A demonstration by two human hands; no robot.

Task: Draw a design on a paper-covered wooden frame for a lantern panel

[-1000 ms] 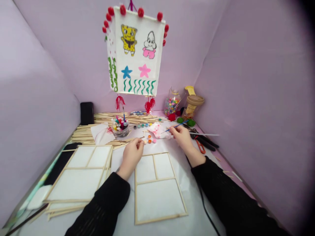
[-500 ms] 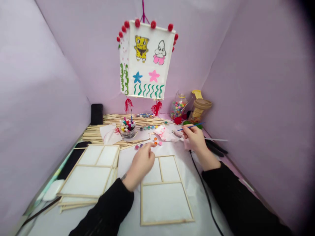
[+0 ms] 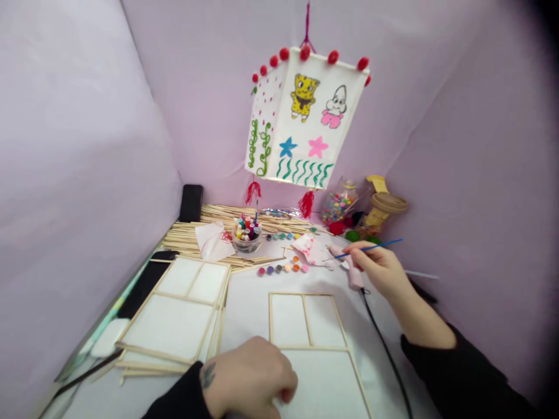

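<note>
My right hand [image 3: 378, 265] pinches a thin blue paintbrush [image 3: 379, 244], its tip pointing left above the table. Just left of and below that hand lies a pink glue gun [image 3: 354, 274] with a black cord. My left hand [image 3: 253, 375] is curled over the lower left side of a wooden-stick frame [image 3: 323, 378] backed with white sheet; its fingertips are partly hidden, and whatever they hold cannot be made out. Small paint pots [image 3: 279, 268] in several colours stand beyond the frame, near a red-stained tissue [image 3: 308, 247].
A painted white lantern [image 3: 310, 116] with red pompoms hangs ahead. To the left lie stacked frames [image 3: 172, 320]. Behind are wooden sticks [image 3: 186, 238], a tub of markers [image 3: 247, 238], a phone [image 3: 191, 202] and a bead jar [image 3: 338, 206]. Lilac walls [image 3: 480, 174] enclose the table.
My left hand has moved from beside the paint pots down toward me, onto the frame's left side. My right hand still holds the paintbrush. The view has swung left.
</note>
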